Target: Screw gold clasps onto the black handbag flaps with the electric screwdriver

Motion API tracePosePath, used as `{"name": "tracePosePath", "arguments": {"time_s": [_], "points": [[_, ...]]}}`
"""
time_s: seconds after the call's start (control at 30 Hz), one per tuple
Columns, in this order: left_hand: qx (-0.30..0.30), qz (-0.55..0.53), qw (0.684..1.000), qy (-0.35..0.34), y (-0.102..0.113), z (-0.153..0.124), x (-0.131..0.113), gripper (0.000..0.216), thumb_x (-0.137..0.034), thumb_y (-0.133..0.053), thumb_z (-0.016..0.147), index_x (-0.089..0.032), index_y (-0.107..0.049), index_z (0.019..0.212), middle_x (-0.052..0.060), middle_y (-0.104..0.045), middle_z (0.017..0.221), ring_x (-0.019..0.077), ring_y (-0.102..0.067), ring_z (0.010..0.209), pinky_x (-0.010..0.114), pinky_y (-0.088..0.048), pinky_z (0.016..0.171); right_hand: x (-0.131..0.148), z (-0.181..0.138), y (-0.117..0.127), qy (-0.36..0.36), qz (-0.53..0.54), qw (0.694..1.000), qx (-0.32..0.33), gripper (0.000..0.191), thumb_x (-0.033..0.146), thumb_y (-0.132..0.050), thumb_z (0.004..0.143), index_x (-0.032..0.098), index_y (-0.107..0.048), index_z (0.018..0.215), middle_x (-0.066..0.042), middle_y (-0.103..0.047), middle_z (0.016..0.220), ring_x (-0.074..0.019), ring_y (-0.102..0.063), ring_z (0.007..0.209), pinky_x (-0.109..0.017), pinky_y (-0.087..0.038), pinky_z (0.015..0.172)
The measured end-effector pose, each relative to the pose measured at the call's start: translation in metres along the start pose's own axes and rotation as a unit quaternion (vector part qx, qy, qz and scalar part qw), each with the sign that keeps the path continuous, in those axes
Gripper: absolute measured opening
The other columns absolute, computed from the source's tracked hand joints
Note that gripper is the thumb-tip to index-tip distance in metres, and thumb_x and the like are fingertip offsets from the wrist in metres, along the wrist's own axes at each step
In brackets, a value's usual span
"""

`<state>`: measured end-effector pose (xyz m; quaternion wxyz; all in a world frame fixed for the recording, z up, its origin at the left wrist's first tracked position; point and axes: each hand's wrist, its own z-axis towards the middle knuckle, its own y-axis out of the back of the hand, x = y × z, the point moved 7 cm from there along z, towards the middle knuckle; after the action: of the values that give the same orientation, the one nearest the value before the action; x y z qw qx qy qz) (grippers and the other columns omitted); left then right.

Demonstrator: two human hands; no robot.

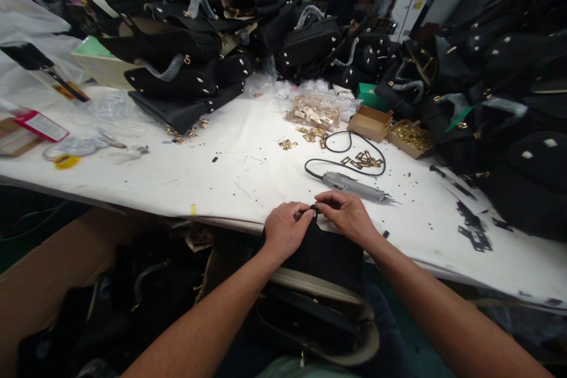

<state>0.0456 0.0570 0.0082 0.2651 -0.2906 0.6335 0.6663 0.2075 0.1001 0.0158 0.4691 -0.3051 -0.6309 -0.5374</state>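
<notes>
A black handbag [328, 257] with a beige-edged opening lies across my lap and against the table's front edge. At its far end stands a small dark tab [314, 209]. From the left, my left hand [287, 229] grips the bag's far end, thumb and fingers closed beside the tab. My right hand [348, 216] pinches at the same tab from the other side; any small part between its fingertips is hidden. Just beyond my hands lies a grey electric screwdriver [352, 185] with its black cable [384, 159] looped behind it.
Loose gold metal plates [365, 159] lie by the cable. Farther back are a plastic bag of gold fittings [314, 111], a cardboard box [370, 123] and a box of small brass parts [411, 137]. Black handbags [177, 47] are piled behind. Black plates [473, 227] lie at right.
</notes>
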Motion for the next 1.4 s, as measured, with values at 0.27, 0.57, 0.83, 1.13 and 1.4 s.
{"name": "tracePosePath", "arguments": {"time_s": [0.27,0.57,0.83,1.13,1.4], "points": [[0.004,-0.002,1.0,0.007,-0.001,0.001,0.001,0.021,-0.042,-0.061,0.092,-0.028,-0.076,0.098,-0.002,-0.076,0.096,0.0167,-0.064,0.082,0.028,-0.042,0.071,0.001,-0.008,-0.003,-0.019,0.044,0.999,0.026,0.027,0.038,-0.07,0.08,0.019,-0.075,0.099,-0.003,-0.075,0.085,-0.0194,-0.068,0.075,-0.031,-0.053,0.072],[0.019,-0.047,0.998,0.025,0.001,0.002,0.004,0.025,-0.043,-0.061,0.089,-0.027,-0.077,0.101,-0.001,-0.076,0.095,0.0165,-0.065,0.079,0.027,-0.044,0.07,0.007,-0.01,-0.003,0.006,0.012,1.0,-0.028,0.019,0.033,-0.069,0.079,0.019,-0.074,0.091,-0.002,-0.074,0.081,-0.0182,-0.067,0.072,-0.03,-0.053,0.07],[0.058,-0.131,0.986,0.08,-0.007,0.007,0.012,0.025,-0.043,-0.062,0.084,-0.025,-0.078,0.091,-0.001,-0.074,0.075,0.0163,-0.065,0.068,0.026,-0.045,0.064,-0.001,-0.01,-0.007,-0.028,0.061,0.997,-0.04,0.015,0.029,-0.068,0.079,0.019,-0.07,0.09,-0.001,-0.071,0.079,-0.0158,-0.063,0.07,-0.028,-0.05,0.067],[0.076,-0.146,0.983,0.077,-0.007,0.009,0.01,0.026,-0.041,-0.06,0.084,-0.023,-0.078,0.09,-0.001,-0.075,0.077,0.0165,-0.067,0.071,0.025,-0.047,0.068,-0.002,-0.008,-0.007,-0.04,0.064,0.996,-0.038,0.017,0.028,-0.067,0.077,0.019,-0.069,0.092,0.0,-0.07,0.08,-0.0156,-0.063,0.071,-0.028,-0.049,0.068],[0.098,-0.104,0.988,0.062,-0.003,0.013,0.006,0.025,-0.04,-0.059,0.084,-0.023,-0.077,0.086,-0.001,-0.073,0.074,0.0161,-0.065,0.068,0.024,-0.046,0.062,-0.011,-0.006,-0.01,-0.091,0.081,0.993,0.002,0.023,0.03,-0.067,0.076,0.016,-0.069,0.094,-0.002,-0.071,0.077,-0.0148,-0.064,0.066,-0.027,-0.051,0.064]]}}
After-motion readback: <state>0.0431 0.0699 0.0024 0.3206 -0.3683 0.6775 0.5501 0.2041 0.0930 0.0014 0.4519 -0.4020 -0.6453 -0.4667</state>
